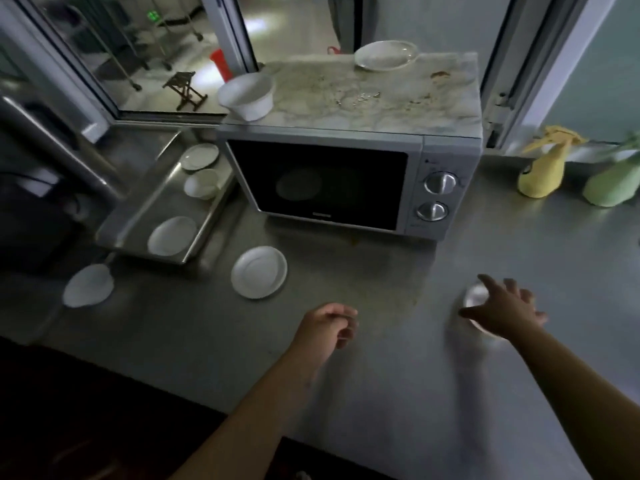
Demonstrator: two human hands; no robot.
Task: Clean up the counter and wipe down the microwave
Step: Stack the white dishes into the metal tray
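A grey microwave [446, 157] stands on the steel counter [381, 375], its top dirty with crumbs and stains. On that top sit a white bowl [247, 95] at the left edge and a white plate [384, 55] at the back. A white plate [259, 271] lies on the counter in front of the microwave, another [88, 285] further left. My right hand [502, 308] hovers with spread fingers over a small white dish [476, 296], mostly hidden beneath it. My left hand [329, 323] hangs loosely curled above the counter, holding nothing.
A steel tray [138, 209] left of the microwave holds two plates and a small bowl. A yellow cloth [543, 171] and a green cloth [613, 185] sit bunched at the back right by the window frame. The counter's front edge runs below my arms.
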